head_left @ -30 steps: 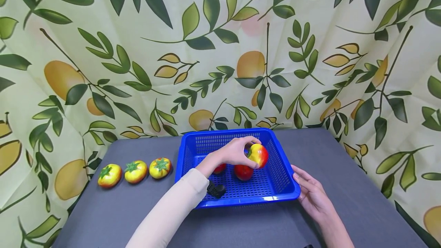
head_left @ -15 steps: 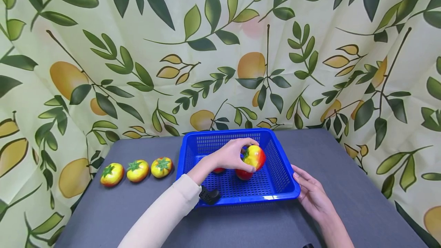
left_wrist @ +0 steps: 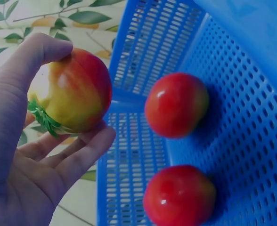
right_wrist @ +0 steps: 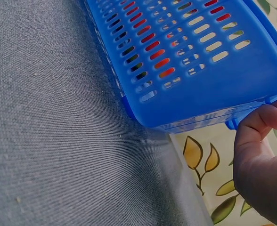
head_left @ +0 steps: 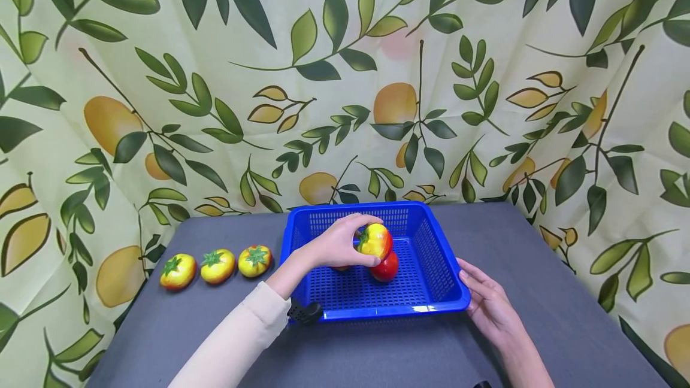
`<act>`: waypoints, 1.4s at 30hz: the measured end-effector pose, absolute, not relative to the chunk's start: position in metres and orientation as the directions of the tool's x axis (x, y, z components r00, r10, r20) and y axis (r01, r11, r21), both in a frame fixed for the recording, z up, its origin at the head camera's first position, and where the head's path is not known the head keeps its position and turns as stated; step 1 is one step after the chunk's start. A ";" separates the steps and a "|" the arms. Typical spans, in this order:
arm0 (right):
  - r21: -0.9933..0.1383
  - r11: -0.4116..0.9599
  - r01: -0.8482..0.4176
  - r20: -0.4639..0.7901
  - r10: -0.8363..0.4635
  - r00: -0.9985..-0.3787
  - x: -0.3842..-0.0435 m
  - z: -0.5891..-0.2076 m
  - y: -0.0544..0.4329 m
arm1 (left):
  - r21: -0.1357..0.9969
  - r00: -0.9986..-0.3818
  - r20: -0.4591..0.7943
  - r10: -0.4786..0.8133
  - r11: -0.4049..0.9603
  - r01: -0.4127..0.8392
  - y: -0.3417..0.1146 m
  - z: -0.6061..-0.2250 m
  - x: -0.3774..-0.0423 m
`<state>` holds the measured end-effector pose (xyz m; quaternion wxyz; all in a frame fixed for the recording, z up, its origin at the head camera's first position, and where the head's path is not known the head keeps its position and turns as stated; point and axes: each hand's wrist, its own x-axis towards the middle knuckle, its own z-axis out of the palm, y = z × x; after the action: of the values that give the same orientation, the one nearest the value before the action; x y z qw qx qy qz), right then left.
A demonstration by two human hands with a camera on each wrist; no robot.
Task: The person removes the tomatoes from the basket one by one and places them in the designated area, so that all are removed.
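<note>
Gray tabletop (head_left: 388, 352) bears basket (head_left: 388, 312) (leafy cloth (head_left: 345, 91) behind).

The basket (head_left: 372, 316) is blue, the tomatoes (left_wrist: 79, 92) red, yellow and green, the tabletop (head_left: 377, 358) grey, the cream cloth (head_left: 339, 91) patterned with green leaves (head_left: 335, 15) and orange fruit (head_left: 395, 103).

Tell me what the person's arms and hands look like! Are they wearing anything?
The left arm has a long cream sleeve with a cuff. A small black gadget shows beside that cuff. The left hand and right hand wear no gloves, and I see no rings. No sleeve shows on the right arm in the head view.
</note>
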<state>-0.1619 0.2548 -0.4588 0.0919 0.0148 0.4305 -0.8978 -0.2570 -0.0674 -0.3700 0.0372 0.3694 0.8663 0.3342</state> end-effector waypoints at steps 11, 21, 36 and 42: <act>-0.768 -0.618 0.171 -0.099 -0.150 -0.984 -0.162 -0.460 0.256 | 0.575 -0.777 0.176 0.605 0.577 0.580 -0.089 -0.365 -0.245; -0.768 -0.618 0.168 -0.087 -0.160 -0.983 -0.162 -0.461 0.257 | 0.578 -0.794 0.270 0.544 0.568 0.586 -0.112 -0.364 -0.235; -0.771 -0.611 0.177 -0.119 -0.135 -0.984 -0.161 -0.460 0.257 | 0.553 -0.834 0.483 0.268 0.645 0.528 -0.168 -0.369 -0.190; -0.771 -0.610 0.183 -0.125 -0.137 -0.983 -0.162 -0.459 0.256 | 0.597 -0.837 0.538 0.102 0.655 0.463 -0.193 -0.375 -0.169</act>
<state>-0.1619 0.2563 -0.4591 0.0891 0.0269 0.4327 -0.8967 -0.1685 -0.1927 -0.3748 -0.2359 0.1608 0.8786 0.3829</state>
